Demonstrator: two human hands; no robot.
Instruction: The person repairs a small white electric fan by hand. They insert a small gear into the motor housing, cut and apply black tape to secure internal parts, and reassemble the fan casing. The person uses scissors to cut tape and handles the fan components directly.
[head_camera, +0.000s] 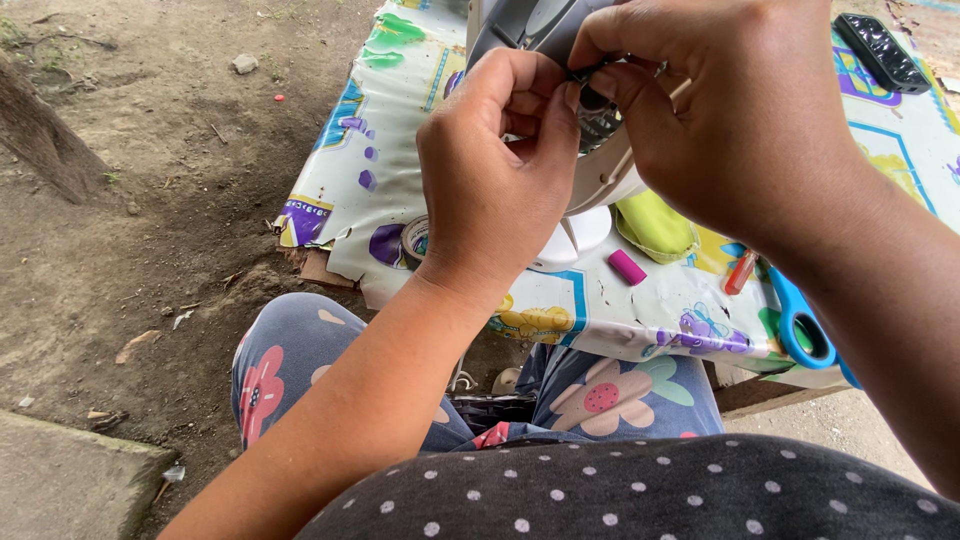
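While we look down from above, our left hand (495, 170) sits at about eleven o'clock from the view's middle, its fingers (520, 85) curled together and pinched against a small dark part (596, 98) on the front of a grey-and-white sewing machine (560, 25). Our right hand (735, 120) meets it from one o'clock, thumb and forefinger clamped on the same little piece. We judge that part to be stiff, light and fiddly, likely metal and a bit slippery, so it wants a fingertip pinch, not a full grasp; the machine body looks heavy and rigid and stands by itself on the counter (400, 190).

On the counter lies a glossy printed cloth, white with purple, green, yellow and blue cartoon shapes. At six o'clock of the left hand a small roll (414, 238) peeks out. Further right we see a soft yellow-green pouch (655, 225), a short pink cylinder (627, 267), a thin orange-red stick (741, 271), then blue-handled scissors (800, 325). At two o'clock, near the far edge, rests a shiny black oblong object (881, 52).
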